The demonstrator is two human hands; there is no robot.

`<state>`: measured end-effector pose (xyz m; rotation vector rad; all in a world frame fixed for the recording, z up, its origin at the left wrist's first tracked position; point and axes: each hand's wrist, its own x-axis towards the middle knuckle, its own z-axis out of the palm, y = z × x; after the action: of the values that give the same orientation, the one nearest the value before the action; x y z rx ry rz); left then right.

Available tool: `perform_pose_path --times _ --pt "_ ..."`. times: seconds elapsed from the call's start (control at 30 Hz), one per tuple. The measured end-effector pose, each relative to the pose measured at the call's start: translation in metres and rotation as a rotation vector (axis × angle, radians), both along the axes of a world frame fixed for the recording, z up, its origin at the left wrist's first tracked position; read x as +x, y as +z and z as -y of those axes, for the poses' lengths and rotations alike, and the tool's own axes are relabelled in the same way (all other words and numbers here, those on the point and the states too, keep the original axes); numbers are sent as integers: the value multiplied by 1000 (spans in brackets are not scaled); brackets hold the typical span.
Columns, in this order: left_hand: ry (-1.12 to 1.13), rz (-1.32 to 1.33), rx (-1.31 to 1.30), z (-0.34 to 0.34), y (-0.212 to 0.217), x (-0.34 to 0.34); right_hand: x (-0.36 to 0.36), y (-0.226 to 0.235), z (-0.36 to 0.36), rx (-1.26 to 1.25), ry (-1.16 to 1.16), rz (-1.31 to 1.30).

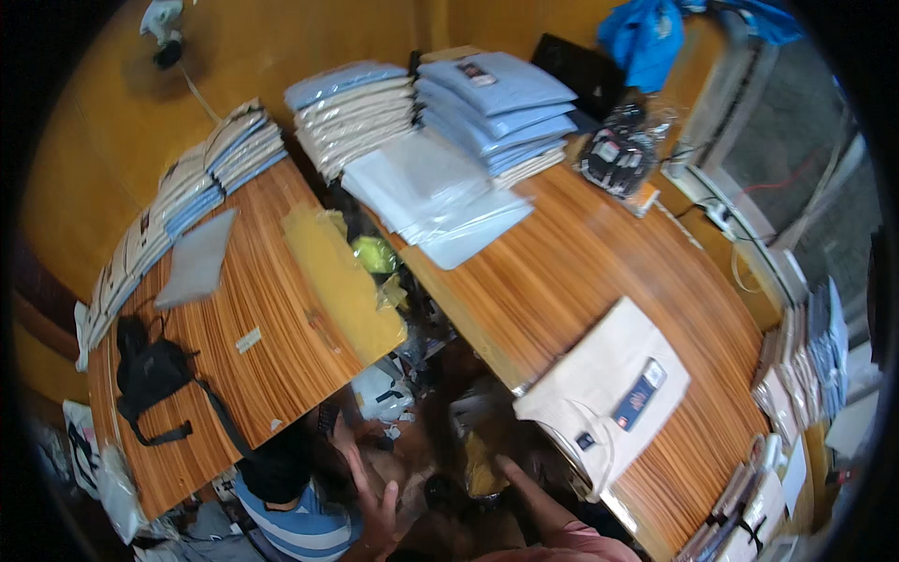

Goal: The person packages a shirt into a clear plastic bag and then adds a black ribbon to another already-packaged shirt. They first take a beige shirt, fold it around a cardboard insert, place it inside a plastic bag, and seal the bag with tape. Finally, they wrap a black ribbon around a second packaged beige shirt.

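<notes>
My left hand [376, 513] is low in the view, thumb and fingers stretched apart, and nothing shows in it. It is next to a seated or bent person with dark hair and a blue-and-white striped shirt [298, 525]. My right hand [513, 474], below a pink sleeve, is down in the gap between the two tables, beside a yellow piece of plastic [482, 468]. Its fingers are dim and blurred, so their grip is unclear. On the right table, near my right arm, lies a folded cream shirt [609, 384] with a dark blue label; its collar end reaches the table edge.
Wrapped shirt stacks [496, 103] and clear bags [431, 187] fill the right table's far end. The left table [272, 309] bears a shirt row [178, 206], yellow sheet [342, 281] and black strapped bag [154, 375]. White plastic [382, 393] lies between the tables.
</notes>
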<state>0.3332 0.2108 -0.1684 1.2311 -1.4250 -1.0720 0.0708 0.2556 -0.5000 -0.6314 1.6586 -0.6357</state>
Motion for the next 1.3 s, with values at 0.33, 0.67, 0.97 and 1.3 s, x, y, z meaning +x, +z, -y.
perform_pose_path --times 0.33,0.67,0.97,1.3 --pt "39 -345 849 -15 4 83 47 456 -43 -404 662 -343" --pt "-670 -478 819 -2 152 -74 -30 682 -231 -882 64 -570" --pt "-1241 -915 1262 -136 256 -288 -72 802 -435 -1078 -920 -668" --pt "-1696 199 472 -150 68 -261 -222 767 -530 -277 -971 -1078"
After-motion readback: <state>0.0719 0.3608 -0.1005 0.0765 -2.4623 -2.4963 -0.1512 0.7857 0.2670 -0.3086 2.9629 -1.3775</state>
